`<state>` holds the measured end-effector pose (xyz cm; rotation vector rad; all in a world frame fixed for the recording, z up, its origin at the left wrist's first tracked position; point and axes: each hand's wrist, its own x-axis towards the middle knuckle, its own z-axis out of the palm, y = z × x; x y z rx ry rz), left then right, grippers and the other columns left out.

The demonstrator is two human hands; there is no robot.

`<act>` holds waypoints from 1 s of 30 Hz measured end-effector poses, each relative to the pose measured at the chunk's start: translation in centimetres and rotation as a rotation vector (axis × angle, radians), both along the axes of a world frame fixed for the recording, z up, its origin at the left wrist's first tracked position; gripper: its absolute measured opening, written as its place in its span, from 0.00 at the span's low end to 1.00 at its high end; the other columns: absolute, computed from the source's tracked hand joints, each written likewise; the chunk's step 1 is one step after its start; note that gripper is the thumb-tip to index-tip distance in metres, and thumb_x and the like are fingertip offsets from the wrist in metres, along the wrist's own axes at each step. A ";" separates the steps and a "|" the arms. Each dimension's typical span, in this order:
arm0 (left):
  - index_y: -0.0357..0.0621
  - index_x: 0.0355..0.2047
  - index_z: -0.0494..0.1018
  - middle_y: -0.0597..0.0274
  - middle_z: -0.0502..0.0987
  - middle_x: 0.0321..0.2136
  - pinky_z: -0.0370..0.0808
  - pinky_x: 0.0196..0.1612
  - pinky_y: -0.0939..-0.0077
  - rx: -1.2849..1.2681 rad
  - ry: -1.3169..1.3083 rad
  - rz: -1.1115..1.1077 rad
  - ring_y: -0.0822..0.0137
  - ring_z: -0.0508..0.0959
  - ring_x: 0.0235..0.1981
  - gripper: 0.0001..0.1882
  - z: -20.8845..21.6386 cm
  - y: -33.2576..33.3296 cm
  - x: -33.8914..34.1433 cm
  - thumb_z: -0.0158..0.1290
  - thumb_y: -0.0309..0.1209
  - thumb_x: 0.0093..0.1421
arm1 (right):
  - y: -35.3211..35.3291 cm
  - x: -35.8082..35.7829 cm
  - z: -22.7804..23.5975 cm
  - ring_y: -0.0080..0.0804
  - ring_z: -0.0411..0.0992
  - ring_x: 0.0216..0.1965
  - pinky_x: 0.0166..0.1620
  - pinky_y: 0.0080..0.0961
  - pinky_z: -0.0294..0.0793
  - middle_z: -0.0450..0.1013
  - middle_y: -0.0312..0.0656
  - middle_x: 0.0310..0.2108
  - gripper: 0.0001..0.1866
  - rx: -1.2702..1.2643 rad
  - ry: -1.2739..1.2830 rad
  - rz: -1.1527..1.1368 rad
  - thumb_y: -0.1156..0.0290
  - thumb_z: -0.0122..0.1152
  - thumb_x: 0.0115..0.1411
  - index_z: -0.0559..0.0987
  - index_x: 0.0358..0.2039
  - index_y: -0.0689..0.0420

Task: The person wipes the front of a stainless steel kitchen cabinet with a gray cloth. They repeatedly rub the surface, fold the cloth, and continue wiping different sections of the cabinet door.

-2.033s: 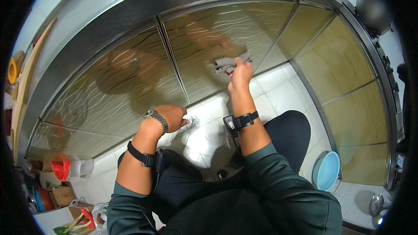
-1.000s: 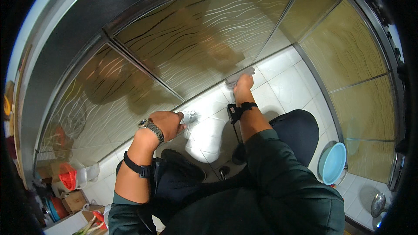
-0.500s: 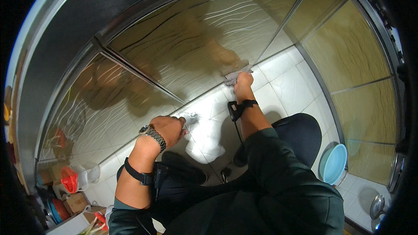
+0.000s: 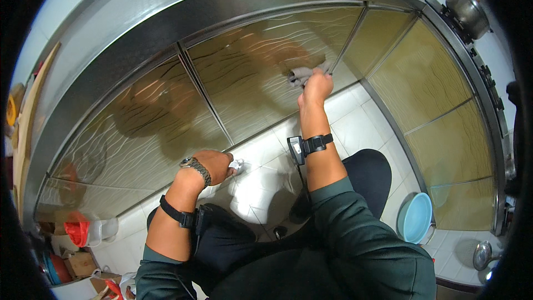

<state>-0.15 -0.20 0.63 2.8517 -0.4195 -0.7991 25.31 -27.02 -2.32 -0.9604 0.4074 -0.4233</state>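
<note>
Evidently, the grey cloth (image 4: 300, 76) is bunched rather than spread, and it is held just above and right of the frame's centre, seemingly against the lower part of the glossy, wave-patterned panel (image 4: 239, 100). It is clamped in the grip of the right hand (image 4: 318, 85), with the fingers closed over it, probably so that a thick pad is presented and the folds are stopped from slipping. The right forearm (image 4: 321, 169) is stretched well forward, as seems to be required for the panel to be reached. Left of centre, the left hand (image 4: 214, 168) is held low over the white floor tiles (image 4: 352, 125), its fingers curled at a small pale object (image 4: 237, 165); whether that is gripped or merely touched cannot be told. At the lower right, the blue basin (image 4: 415, 218) is placed beside the bent knee (image 4: 371, 180), presumably to leave the legs room. At the upper right, the metal pot (image 4: 467, 8) is set well apart from both hands.
</note>
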 end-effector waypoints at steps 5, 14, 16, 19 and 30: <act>0.42 0.56 0.86 0.38 0.91 0.49 0.85 0.58 0.39 0.029 0.026 0.002 0.33 0.89 0.53 0.24 -0.4 -0.1 -0.3 0.60 0.53 0.82 | -0.4 -0.2 10.6 0.39 0.83 0.56 0.58 0.41 0.85 0.83 0.52 0.56 0.20 0.006 -0.187 0.079 0.76 0.59 0.79 0.73 0.68 0.70; 0.42 0.55 0.87 0.38 0.91 0.49 0.85 0.58 0.39 0.041 0.046 0.014 0.34 0.89 0.53 0.25 -1.7 0.4 0.0 0.59 0.53 0.82 | -4.4 -1.1 13.4 0.37 0.83 0.53 0.57 0.40 0.85 0.83 0.42 0.54 0.12 0.172 -0.598 0.147 0.73 0.66 0.77 0.82 0.57 0.60; 0.42 0.53 0.86 0.37 0.91 0.49 0.85 0.57 0.40 0.032 0.027 0.005 0.33 0.89 0.53 0.25 -1.9 0.4 0.1 0.60 0.54 0.82 | -5.7 0.2 10.6 0.39 0.83 0.52 0.56 0.40 0.85 0.83 0.43 0.53 0.14 0.208 -0.516 -0.031 0.70 0.63 0.75 0.82 0.56 0.60; 0.41 0.54 0.86 0.37 0.91 0.48 0.85 0.57 0.40 0.031 0.025 -0.001 0.33 0.89 0.53 0.25 -1.9 0.1 0.3 0.60 0.53 0.81 | -7.3 3.4 3.5 0.45 0.84 0.54 0.57 0.45 0.86 0.83 0.49 0.57 0.19 0.258 -0.187 -0.249 0.68 0.61 0.72 0.81 0.59 0.63; 0.43 0.68 0.83 0.38 0.91 0.49 0.85 0.58 0.40 0.088 0.142 0.000 0.34 0.89 0.54 0.29 -0.4 -1.5 2.0 0.61 0.53 0.81 | -8.5 4.3 -24.8 0.58 0.86 0.59 0.55 0.63 0.88 0.81 0.55 0.66 0.25 0.295 0.684 -0.089 0.63 0.56 0.80 0.78 0.71 0.62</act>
